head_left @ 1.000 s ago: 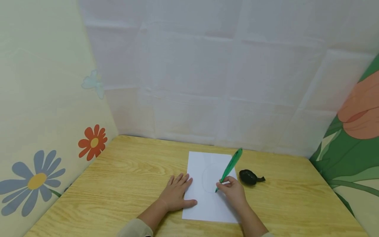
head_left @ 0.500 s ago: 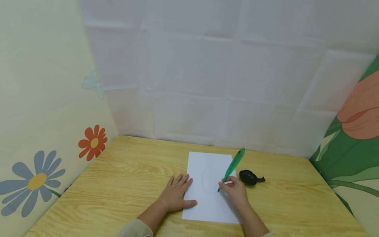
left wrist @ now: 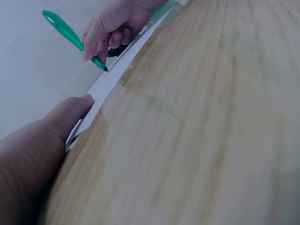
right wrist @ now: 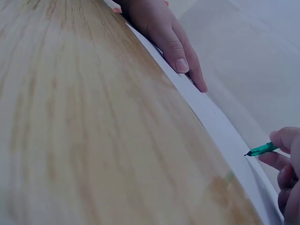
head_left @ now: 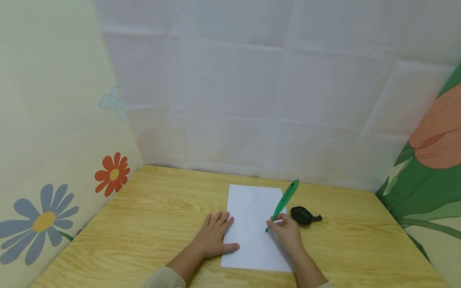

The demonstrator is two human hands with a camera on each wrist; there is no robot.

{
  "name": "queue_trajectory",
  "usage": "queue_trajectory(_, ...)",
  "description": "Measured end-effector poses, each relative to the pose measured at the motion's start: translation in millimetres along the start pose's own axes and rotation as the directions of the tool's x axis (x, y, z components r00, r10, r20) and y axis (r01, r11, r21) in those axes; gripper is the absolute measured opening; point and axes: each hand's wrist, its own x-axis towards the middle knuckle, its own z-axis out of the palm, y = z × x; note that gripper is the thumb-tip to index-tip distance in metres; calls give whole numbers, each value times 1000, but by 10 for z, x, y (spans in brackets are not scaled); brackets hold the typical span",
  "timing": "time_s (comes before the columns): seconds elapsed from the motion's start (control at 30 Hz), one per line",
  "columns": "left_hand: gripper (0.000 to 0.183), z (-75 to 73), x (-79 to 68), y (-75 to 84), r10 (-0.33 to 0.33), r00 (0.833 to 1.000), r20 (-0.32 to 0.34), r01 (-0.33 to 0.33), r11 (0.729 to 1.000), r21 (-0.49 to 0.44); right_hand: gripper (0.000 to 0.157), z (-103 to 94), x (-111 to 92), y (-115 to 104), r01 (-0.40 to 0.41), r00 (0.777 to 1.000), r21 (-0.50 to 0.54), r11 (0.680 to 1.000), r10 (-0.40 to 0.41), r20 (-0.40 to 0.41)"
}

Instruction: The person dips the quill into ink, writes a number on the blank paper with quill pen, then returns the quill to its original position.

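On yellow wood-grain table [head_left: 144,216], L hand [head_left: 213,238] is spread over left edge of rectangular white paper [head_left: 253,254]; at its right, R hand [head_left: 288,235] pinches slim green leaf-shaped plastic-looking pen [head_left: 286,198], prob. light, stiff, best held low.

white paper [head_left: 254,224] | flat on table [head_left: 173,200], faint curved outline | green leaf-shaped pen [head_left: 286,198] | slanted, tip at paper

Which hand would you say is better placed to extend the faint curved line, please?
Probably the right hand: it pinches the green pen tip-down at the paper, near the curved line. The left hand, penless, rests at the paper's left edge.
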Motion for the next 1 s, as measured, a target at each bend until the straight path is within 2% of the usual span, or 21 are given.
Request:
queue_trajectory(0.5,92,-8,-6,2,7,1000,-1,-7,1000,-1,21,0,33,13,-3,1000,-9,1000,3,-9)
queue_trajectory(1.0,92,-12,2,18,2,1000,5,-2,1000,0,23,-13,100,13,-44,999,-27,999,43,-31)
